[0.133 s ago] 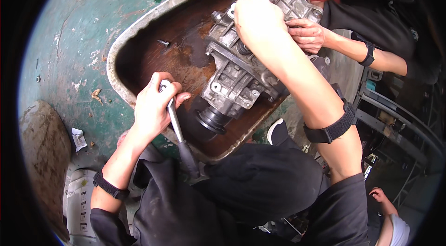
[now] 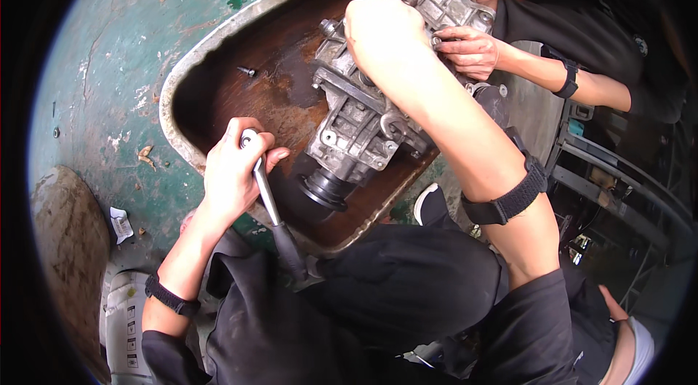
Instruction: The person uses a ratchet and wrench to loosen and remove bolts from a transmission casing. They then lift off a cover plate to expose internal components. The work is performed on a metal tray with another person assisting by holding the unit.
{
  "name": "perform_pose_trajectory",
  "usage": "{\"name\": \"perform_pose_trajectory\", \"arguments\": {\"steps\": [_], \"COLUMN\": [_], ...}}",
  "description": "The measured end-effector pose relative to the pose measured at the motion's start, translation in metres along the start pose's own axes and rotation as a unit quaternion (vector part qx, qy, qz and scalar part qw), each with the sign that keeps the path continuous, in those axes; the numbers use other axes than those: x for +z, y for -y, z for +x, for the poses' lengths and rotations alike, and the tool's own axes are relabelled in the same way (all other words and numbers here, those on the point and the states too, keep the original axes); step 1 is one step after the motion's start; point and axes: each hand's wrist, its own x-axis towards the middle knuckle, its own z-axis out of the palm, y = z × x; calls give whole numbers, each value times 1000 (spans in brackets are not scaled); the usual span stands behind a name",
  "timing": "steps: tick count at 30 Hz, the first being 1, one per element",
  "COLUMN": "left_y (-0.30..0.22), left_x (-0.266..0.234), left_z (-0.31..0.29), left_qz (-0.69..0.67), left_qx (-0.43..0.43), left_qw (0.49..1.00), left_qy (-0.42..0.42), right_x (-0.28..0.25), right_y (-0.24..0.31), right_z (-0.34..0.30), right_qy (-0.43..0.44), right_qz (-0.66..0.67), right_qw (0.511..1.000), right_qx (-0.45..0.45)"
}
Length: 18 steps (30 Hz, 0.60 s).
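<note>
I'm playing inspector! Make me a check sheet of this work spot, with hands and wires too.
Surface: rusty tray, worn green floor.
Job's things: grey metal housing in the tray; ratchet wrench.
Clutter: loose bolt in the tray; dry leaf, white scrap outside it.
Hands: left hand grips the wrench's head; right hand over the housing, grip unclear.
Cables: nothing seen.
Surroundings: co-worker's hands at the housing; metal frame at right.

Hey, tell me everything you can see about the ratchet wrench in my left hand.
The ratchet wrench has a round head, a shiny, bare-metal-looking shaft and a thicker dark grip. Your left hand is closed around its head end. It slants, head away from you, grip toward you and slightly right, crossing in front of the tray's near rim in this view. Whether the grip's end touches anything is unclear.
</note>
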Motion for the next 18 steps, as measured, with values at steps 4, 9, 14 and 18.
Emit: {"name": "perform_pose_trajectory", "arguments": {"steps": [4, 9, 14, 18], "left_y": [1, 5, 9, 10], "left_x": [2, 5, 10, 10], "left_z": [-2, -5, -5, -5], "left_qz": [-1, 1, 7, 19], "left_qx": [-9, 8, 14, 19], "left_qw": [1000, 1000, 1000, 1000], "left_qy": [-2, 1, -3, 3], "right_x": [0, 13, 18, 28], "right_y": [5, -2, -14, -37], "right_z": [3, 9, 7, 7], "right_qy": [27, 11, 9, 27], "right_qz": [27, 58, 62, 105], "right_qw": [999, 998, 998, 992], "right_qx": [17, 24, 22, -62]}}
